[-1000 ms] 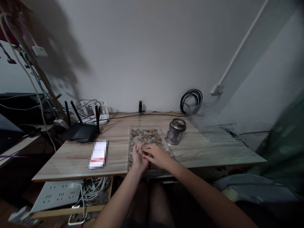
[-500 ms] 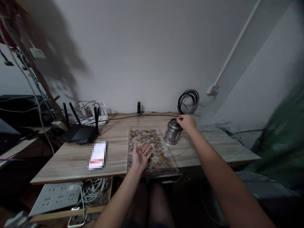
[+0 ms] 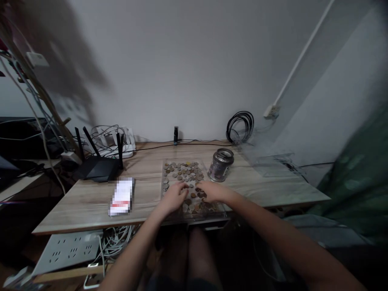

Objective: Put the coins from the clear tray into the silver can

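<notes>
A clear shallow tray [image 3: 163, 178] lies at the table's front, with many silver and brass-coloured coins [image 3: 189, 173] spread over it. Over the tray's left part, my left hand [image 3: 175, 197] is low, its fingers curled in; whatever they hold is hidden. My right hand [image 3: 212, 191] reaches down from the right to the coins. Its thumb and fingers are apart, with coins visible between them. Just beyond the tray's right side, a dark metal tin [image 3: 218, 167] with a slot in its lid stands upright, touched by neither hand.
A phone with a blurred screen [image 3: 122, 197] lies left of the tray. Behind it sit a black router [image 3: 100, 167] and a white router [image 3: 125, 150]. A small black bottle [image 3: 176, 135] and a coil of black cable [image 3: 240, 126] are by the wall. Below is a power strip [image 3: 68, 250].
My right hand has left the tin's lid and come down to the coins. My left hand has turned from palm up to palm down, and its fingers have curled.
</notes>
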`<state>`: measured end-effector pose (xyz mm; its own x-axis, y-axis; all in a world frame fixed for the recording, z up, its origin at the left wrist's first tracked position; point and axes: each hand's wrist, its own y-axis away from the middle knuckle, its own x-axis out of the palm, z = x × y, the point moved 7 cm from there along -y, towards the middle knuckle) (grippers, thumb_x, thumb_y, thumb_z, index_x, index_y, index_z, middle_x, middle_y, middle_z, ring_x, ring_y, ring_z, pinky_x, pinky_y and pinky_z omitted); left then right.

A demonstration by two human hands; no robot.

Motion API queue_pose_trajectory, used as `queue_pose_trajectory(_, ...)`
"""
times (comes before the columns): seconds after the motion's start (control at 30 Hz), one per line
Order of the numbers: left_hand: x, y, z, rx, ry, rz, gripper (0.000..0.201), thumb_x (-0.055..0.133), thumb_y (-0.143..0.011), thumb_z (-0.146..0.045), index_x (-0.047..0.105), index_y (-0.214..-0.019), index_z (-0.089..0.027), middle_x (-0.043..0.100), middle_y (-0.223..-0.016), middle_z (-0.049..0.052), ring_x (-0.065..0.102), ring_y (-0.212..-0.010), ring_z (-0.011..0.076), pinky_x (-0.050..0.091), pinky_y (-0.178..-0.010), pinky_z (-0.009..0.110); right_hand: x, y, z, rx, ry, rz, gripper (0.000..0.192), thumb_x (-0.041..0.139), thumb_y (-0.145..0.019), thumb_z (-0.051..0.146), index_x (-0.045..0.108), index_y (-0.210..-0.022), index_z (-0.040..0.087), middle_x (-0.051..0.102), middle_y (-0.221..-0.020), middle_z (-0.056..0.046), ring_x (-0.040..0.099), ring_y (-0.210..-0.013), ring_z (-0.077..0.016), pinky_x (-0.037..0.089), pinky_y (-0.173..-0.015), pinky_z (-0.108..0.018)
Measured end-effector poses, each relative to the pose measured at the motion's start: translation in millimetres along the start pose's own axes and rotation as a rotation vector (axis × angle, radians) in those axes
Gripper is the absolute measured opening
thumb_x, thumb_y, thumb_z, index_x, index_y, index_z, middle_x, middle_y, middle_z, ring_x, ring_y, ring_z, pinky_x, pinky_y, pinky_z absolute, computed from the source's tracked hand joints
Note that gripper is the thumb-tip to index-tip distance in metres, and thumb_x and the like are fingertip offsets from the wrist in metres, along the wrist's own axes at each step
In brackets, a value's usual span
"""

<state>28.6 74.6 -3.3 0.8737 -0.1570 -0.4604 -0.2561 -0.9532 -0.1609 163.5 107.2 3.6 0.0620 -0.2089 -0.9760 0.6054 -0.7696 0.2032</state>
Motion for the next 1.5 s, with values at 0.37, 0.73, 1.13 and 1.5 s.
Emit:
queue_pose_trajectory(0.37, 26.8, 2, 0, 0.057, -0.851, 0.551, 0.033, 0.067, -0.053, -0.024, 0.063, -0.085, -0.016, 0.056, -0.097, 0.012, 0.056, -0.084, 0.0233, 0.044, -0.068, 0.028, 31, 11, 10, -0.074, -0.146, 0.201, 0.022, 0.069, -0.051, 0.016, 0.059, -0.072, 0.015, 0.058, -0.073, 0.001, 0.051, -0.066, -0.0124, 0.032, -0.055, -0.019)
queue_pose_trajectory(0.73, 22.5, 13, 4, 0.004, -0.784, 0.626, 0.027, 0.057, -0.056, -0.012, 0.065, -0.082, -0.017, 0.065, -0.078, 0.006, 0.059, -0.070, 0.0162, 0.042, -0.059, 0.022, 36, 24, 10, -0.040, -0.143, 0.216, 0.013, 0.057, -0.053, 0.009, 0.059, -0.065, 0.015, 0.054, -0.060, 0.002, 0.047, -0.054, -0.0089, 0.029, -0.048, -0.018)
queue_pose_trajectory(1.13, 9.4, 19, 7, 0.035, -0.603, 0.570, 0.019, 0.055, -0.051, -0.009, 0.065, -0.065, -0.017, 0.061, -0.060, 0.002, 0.051, -0.052, 0.0123, 0.038, -0.051, 0.020, 37, 22, 13, -0.067, -0.338, 0.146, 0.018, 0.062, -0.059, 0.023, 0.066, -0.075, 0.015, 0.059, -0.060, 0.002, 0.049, -0.052, -0.0089, 0.032, -0.047, -0.017)
queue_pose_trajectory(1.5, 10.4, 16, 15, -0.130, -0.407, 0.789, 0.020, 0.053, -0.050, -0.005, 0.065, -0.060, -0.016, 0.051, -0.043, -0.005, 0.046, -0.042, 0.0093, 0.035, -0.046, 0.019, 42, 16, 16, -0.041, -0.403, 0.236, 0.017, 0.062, -0.057, 0.017, 0.064, -0.073, 0.013, 0.057, -0.058, 0.003, 0.046, -0.049, -0.0064, 0.032, -0.045, -0.016)
